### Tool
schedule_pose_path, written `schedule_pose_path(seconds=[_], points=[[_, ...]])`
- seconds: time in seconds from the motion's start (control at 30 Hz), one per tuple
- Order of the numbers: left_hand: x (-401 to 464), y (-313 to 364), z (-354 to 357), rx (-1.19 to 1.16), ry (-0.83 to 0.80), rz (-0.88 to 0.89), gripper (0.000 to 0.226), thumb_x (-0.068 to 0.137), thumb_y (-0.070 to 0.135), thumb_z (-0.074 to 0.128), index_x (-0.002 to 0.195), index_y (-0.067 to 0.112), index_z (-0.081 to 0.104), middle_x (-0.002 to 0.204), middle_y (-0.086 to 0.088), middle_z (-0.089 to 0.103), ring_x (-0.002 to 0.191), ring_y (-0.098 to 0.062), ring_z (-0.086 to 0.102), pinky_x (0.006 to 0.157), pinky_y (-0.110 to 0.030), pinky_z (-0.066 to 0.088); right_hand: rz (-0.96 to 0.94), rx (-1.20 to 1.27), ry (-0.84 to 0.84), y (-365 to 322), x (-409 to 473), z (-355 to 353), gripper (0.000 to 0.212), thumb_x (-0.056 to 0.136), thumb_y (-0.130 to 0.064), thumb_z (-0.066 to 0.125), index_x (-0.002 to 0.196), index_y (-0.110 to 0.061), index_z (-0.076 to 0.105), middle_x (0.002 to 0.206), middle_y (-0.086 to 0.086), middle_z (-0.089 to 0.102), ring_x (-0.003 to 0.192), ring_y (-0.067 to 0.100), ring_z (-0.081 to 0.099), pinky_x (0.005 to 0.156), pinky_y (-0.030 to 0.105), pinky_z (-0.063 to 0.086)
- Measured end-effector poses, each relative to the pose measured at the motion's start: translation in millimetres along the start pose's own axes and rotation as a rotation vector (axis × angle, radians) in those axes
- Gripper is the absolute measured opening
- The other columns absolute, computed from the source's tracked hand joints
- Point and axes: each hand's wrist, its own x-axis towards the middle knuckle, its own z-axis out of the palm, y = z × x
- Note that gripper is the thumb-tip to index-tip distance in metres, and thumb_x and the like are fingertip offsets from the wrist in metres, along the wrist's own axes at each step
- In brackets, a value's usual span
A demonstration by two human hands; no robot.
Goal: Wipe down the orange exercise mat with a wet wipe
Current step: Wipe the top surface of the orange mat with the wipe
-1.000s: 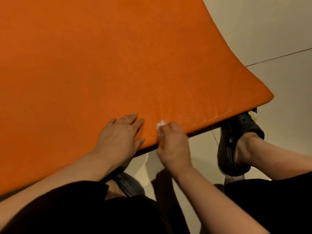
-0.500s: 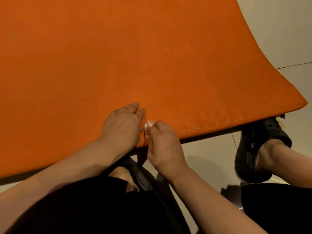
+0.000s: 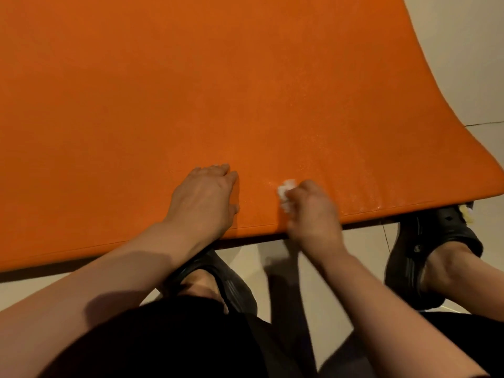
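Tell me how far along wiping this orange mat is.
Early on. A damp sheen marks the orange mat only near its front right edge. The right hand grips the white wet wipe against that edge, and the left hand rests flat beside it. The broad remaining surface looks dry.

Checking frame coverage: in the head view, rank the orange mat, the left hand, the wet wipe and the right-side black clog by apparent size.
1. orange mat
2. black clog, though nearness to the camera inflates it
3. left hand, close to the clog, so that ranking is unsure
4. wet wipe
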Motion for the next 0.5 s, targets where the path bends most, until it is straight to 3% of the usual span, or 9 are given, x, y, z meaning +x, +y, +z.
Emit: schedule_pose_path(seconds=[0.07,0.13,0.2,0.33,0.5], points=[[2.8,-1.3,-0.5,0.025,0.035,0.004,0.062,0.097,0.041,0.051,0.15,0.018,0.029,0.158,-0.001,0.026,0.141,-0.02,0.026,0.111,-0.028,0.025,0.188,-0.025,0.131,22.0,11.2,-11.6,0.023,0.091,-0.008,0.054,0.109,-0.001,0.066,0.107,0.011,0.054,0.088,0.023,0.052,0.072,0.027,0.035],[9.3,-1.4,0.0,0.042,0.058,-0.001,0.059,0.099,0.043,0.045,0.15,0.018,0.028,0.157,-0.002,0.027,0.137,-0.023,0.029,0.108,-0.029,0.028,0.249,-0.005,0.181,12.6,14.6,-6.6,0.021,0.093,-0.009,0.051,0.105,0.0,0.067,0.102,0.009,0.053,0.079,0.017,0.044,0.067,0.024,0.028],[15.8,-0.8,0.9,0.075,0.072,-0.007,0.057,0.1,0.042,0.042,0.149,0.016,0.03,0.156,-0.004,0.029,0.132,-0.025,0.032,0.106,-0.031,0.029,0.146,0.055,0.134,-14.2,15.0,9.3,0.022,0.095,-0.011,0.05,0.105,0.0,0.067,0.102,0.009,0.053,0.077,0.016,0.043,0.066,0.022,0.028],[22.4,-2.0,3.8,0.103,0.083,-0.024,0.055,0.1,0.039,0.042,0.149,0.016,0.03,0.155,-0.004,0.03,0.129,-0.026,0.032,0.107,-0.034,0.027,-0.109,0.085,0.03,-30.9,16.9,18.5,0.023,0.092,-0.009,0.053,0.107,0.001,0.067,0.103,0.016,0.056,0.09,0.032,0.056,0.075,0.038,0.046],[25.9,-1.1,7.6,0.11,0.1,-0.046,0.057,0.099,0.039,0.043,0.15,0.018,0.029,0.155,-0.004,0.028,0.132,-0.028,0.028,0.115,-0.043,0.018,0.218,-0.033,0.236,30.1,43.2,-7.6,0.02,0.094,-0.013,0.054,0.098,0.001,0.068,0.102,0.014,0.055,0.075,0.021,0.046,0.063,0.024,0.026]])
